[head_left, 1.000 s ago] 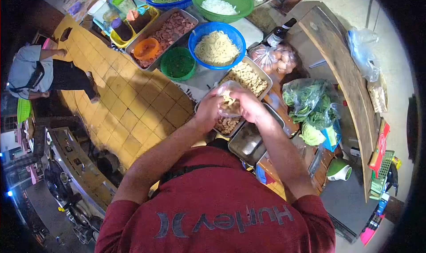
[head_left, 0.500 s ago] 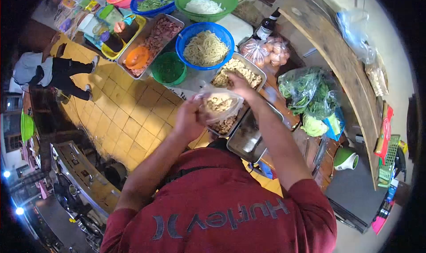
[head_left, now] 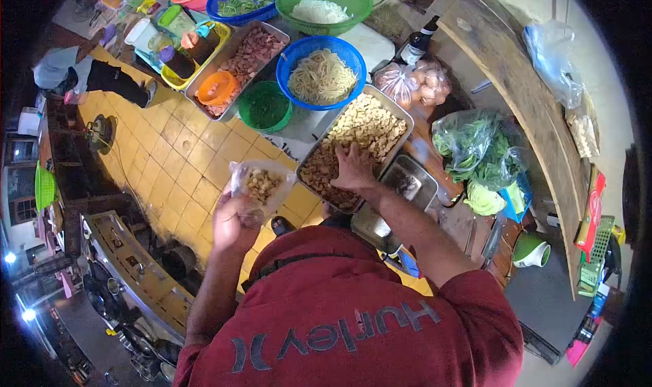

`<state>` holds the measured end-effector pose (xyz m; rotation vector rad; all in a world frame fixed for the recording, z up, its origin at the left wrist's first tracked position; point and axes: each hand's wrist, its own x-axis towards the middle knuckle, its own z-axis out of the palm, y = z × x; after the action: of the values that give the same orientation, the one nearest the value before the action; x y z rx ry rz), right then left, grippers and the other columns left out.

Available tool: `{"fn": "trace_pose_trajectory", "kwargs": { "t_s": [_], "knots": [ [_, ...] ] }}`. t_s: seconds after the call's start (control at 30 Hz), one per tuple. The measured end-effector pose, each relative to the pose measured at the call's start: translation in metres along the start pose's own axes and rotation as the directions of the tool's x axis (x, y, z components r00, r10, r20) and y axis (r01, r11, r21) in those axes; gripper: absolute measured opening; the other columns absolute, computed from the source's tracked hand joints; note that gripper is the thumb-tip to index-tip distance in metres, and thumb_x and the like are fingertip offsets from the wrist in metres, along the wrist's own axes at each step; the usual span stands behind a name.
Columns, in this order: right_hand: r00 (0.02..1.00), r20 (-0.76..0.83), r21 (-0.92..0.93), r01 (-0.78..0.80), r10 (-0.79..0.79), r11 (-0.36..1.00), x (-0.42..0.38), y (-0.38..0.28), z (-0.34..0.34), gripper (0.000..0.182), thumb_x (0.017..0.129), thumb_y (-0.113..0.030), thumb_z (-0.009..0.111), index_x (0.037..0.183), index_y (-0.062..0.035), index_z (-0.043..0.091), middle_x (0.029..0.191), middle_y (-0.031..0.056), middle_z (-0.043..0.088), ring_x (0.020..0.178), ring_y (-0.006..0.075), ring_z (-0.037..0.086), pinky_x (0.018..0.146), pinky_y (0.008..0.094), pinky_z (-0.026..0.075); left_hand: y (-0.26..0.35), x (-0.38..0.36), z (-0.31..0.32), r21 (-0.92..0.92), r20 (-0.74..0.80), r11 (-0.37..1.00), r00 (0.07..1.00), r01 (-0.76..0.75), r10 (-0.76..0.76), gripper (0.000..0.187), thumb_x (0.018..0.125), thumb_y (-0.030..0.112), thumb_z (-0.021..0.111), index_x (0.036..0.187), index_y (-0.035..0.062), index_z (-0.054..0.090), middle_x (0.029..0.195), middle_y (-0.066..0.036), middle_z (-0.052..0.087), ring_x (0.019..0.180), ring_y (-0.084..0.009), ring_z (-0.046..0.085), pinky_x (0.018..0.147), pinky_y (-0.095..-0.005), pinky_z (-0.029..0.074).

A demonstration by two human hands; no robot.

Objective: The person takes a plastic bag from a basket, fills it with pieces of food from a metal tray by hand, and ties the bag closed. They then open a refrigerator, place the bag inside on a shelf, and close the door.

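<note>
My left hand (head_left: pixel 231 217) is closed on a clear plastic bag (head_left: pixel 275 191) partly filled with small brown and tan cubed pieces. It holds the bag over the tiled floor, left of a metal tray (head_left: pixel 402 142). In that tray lie pale yellow pieces (head_left: pixel 370 119) at the far end and browner pieces (head_left: pixel 319 171) at the near end. My right hand (head_left: pixel 356 170) rests palm down on the pieces near the tray's middle, its fingers spread. Whether anything is under its fingertips is hidden.
Beyond the tray stand a blue basket (head_left: pixel 280 75) of noodles, a small green basket (head_left: pixel 277 123) and a meat tray (head_left: pixel 284 35). An emptier metal pan (head_left: pixel 370 227) sits nearer me. Bagged eggs (head_left: pixel 428 83) and leafy greens (head_left: pixel 479 142) lie right. Another person (head_left: pixel 112 81) is at far left.
My left hand has carried the bag left and down, away from the tray. My right hand has come nearer, from the pale pieces onto the browner ones. The other person has shifted.
</note>
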<state>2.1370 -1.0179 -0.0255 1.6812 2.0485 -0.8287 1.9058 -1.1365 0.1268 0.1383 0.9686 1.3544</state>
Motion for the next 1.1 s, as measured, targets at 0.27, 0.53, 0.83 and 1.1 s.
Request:
{"fn": "trace_pose_trajectory", "kwargs": {
  "t_s": [0.27, 0.53, 0.83, 1.1],
  "knots": [
    [0.961, -0.27, -0.023, 0.052, -0.056, 0.998, 0.036, 0.016, 0.049, 0.076, 0.072, -0.034, 0.071, 0.138, -0.0221, 0.036, 0.139, 0.0229, 0.031, 0.118, 0.0512, 0.04, 0.093, 0.0587, 0.041, -0.004, 0.008, -0.004, -0.168, 0.189, 0.983, 0.981, 0.078, -0.046, 0.046, 0.082, 0.001, 0.05, 0.128, 0.0032, 0.047, 0.099, -0.01, 0.059, 0.083, -0.0204, 0.061, 0.073, -0.0348, 0.052],
    [0.871, -0.465, 0.512, 0.41, -0.158, 0.755, 0.068, 0.05, 0.03, 0.032, 0.079, -0.024, 0.069, 0.102, -0.0049, 0.058, 0.084, 0.0149, 0.061, 0.078, 0.025, 0.061, 0.07, 0.0445, 0.05, -0.029, 0.042, 0.039, -0.054, 0.267, 0.982, 0.951, 0.179, -0.158, 0.054, 0.085, 0.001, 0.045, 0.138, 0.0058, 0.038, 0.121, -0.014, 0.055, 0.107, -0.0272, 0.058, 0.093, -0.0441, 0.049],
    [0.974, -0.092, 0.994, 0.101, -0.208, 0.035, -0.032, 0.049, -0.113, 0.032, 0.078, 0.003, 0.061, 0.109, -0.0068, 0.059, 0.091, 0.0041, 0.061, 0.068, 0.0135, 0.062, 0.059, 0.027, 0.054, -0.111, 0.14, 0.014, -0.232, 0.694, 0.867, 0.7, 0.44, -0.169, 0.041, 0.089, 0.004, 0.046, 0.13, 0.0082, 0.045, 0.11, -0.011, 0.057, 0.098, -0.0209, 0.061, 0.083, -0.0364, 0.054],
    [0.851, 0.366, 0.923, -0.384, -0.378, 0.03, -0.022, 0.033, -0.092, 0.018, 0.085, -0.015, 0.059, 0.099, -0.005, 0.058, 0.081, 0.0102, 0.065, 0.053, 0.0162, 0.062, 0.034, 0.0248, 0.047, -0.102, 0.107, 0.065, 0.34, 0.652, 0.814, 0.742, -0.471, 0.156, 0.031, 0.095, 0.009, 0.041, 0.125, 0.0047, 0.047, 0.112, -0.009, 0.058, 0.098, -0.019, 0.061, 0.083, -0.0341, 0.053]
  ]
}}
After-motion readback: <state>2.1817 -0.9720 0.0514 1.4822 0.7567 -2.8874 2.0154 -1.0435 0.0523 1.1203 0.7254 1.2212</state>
